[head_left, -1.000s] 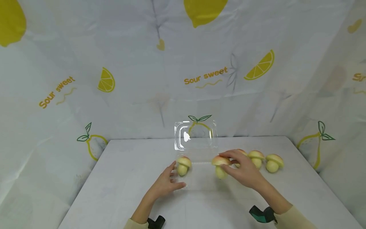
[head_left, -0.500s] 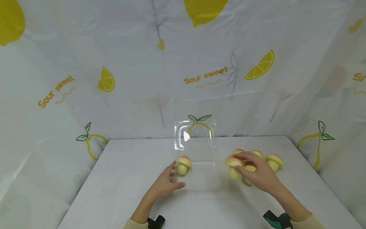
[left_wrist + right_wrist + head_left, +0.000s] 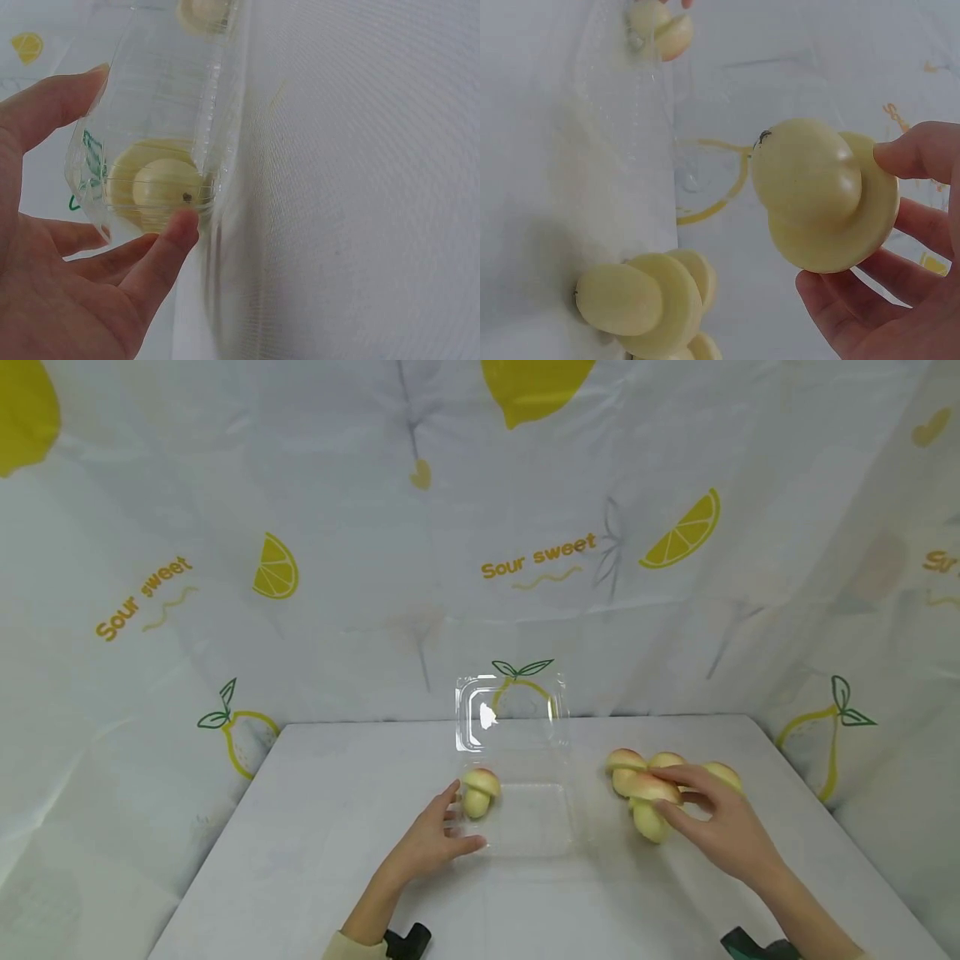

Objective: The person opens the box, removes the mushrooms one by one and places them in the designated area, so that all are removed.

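A pale yellow toy mushroom with a pink-tinged cap is pinched between the thumb and fingers of my right hand; the right wrist view shows its round stem up close. Below and beside it lie several more mushrooms on the table. My left hand rests its fairly straight fingers and thumb against the left end of a clear plastic box. Inside, at that end, sits one mushroom, seen through the ribbed wall in the left wrist view.
The clear lid of the box stands raised at the back. A white table carries everything, and a lemon-printed sheet hangs behind it and along both sides.
My right hand has moved right with its mushroom, from over the box to the group of mushrooms on the table. The left hand has stayed at the box.
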The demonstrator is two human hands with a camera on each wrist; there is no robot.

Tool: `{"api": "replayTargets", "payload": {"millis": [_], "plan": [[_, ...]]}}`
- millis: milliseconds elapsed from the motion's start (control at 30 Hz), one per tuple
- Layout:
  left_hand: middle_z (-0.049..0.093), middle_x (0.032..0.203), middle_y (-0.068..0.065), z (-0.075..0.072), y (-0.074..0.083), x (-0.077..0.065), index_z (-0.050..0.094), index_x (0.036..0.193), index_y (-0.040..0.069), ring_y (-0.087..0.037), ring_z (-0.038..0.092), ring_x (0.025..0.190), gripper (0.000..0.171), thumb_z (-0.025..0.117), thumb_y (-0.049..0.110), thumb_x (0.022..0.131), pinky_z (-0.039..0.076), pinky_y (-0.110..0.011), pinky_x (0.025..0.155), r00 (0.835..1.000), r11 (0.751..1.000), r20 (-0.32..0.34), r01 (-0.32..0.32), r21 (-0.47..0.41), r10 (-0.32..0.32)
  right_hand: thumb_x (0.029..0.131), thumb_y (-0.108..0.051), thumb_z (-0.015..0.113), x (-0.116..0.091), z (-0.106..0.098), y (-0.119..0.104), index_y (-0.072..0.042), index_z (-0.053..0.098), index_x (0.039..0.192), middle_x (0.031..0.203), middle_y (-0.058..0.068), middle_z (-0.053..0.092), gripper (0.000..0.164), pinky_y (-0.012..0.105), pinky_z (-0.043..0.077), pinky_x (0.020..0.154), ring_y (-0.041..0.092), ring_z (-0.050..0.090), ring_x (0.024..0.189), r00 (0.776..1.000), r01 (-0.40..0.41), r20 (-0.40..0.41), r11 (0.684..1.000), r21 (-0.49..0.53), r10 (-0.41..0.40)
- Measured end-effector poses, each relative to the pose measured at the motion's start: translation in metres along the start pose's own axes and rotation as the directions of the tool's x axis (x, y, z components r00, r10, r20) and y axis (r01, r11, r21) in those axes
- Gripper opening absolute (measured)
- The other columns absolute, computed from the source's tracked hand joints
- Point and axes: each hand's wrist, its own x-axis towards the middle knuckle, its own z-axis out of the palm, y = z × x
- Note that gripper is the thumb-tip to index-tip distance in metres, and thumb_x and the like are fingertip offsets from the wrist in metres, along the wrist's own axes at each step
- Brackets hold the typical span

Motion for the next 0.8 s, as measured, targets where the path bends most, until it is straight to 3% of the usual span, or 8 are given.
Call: {"api": "replayTargets", "payload": {"millis": [500, 733, 800], "plan": [[0.038, 0.154, -0.026, -0.002, -0.001, 0.0, 0.022, 0.159, -0.002, -0.044, 0.05, 0.131, 0.103, 0.085, 0.03, 0.084, 0.052, -0.049, 0.1, 1.0, 1.0, 0.004, 0.008, -0.02, -0.008, 0.085, 0.004, 0.078, -0.015, -0.024, 0.029, 0.001, 0.067, 0.123, 0.12, -0.017, 0.061, 0.039, 0.003, 0.045, 0.083, -0.011, 0.052, 0.108, 0.994, -0.075, -0.084, 0.993, -0.096, 0.067], [0.038, 0.153, -0.027, -0.002, -0.002, 0.001, 0.021, 0.159, -0.003, -0.045, 0.049, 0.132, 0.103, 0.085, 0.028, 0.085, 0.051, -0.05, 0.101, 1.0, 0.999, 0.012, 0.004, -0.036, -0.003, 0.088, -0.001, 0.078, -0.019, -0.034, 0.041, -0.001, 0.067, 0.123, 0.121, 0.002, 0.066, 0.037, 0.003, 0.045, 0.083, -0.015, 0.051, 0.108, 0.991, -0.115, -0.09, 0.984, -0.133, 0.103], [0.038, 0.153, -0.027, -0.001, -0.001, 0.001, 0.021, 0.159, -0.003, -0.045, 0.049, 0.132, 0.103, 0.085, 0.028, 0.085, 0.051, -0.049, 0.101, 1.0, 0.999, 0.013, 0.005, -0.038, -0.005, 0.089, -0.004, 0.078, -0.019, -0.036, 0.046, 0.0, 0.066, 0.123, 0.12, -0.002, 0.066, 0.037, 0.002, 0.045, 0.081, -0.017, 0.049, 0.107, 0.987, -0.145, -0.088, 0.979, -0.147, 0.133]]}}
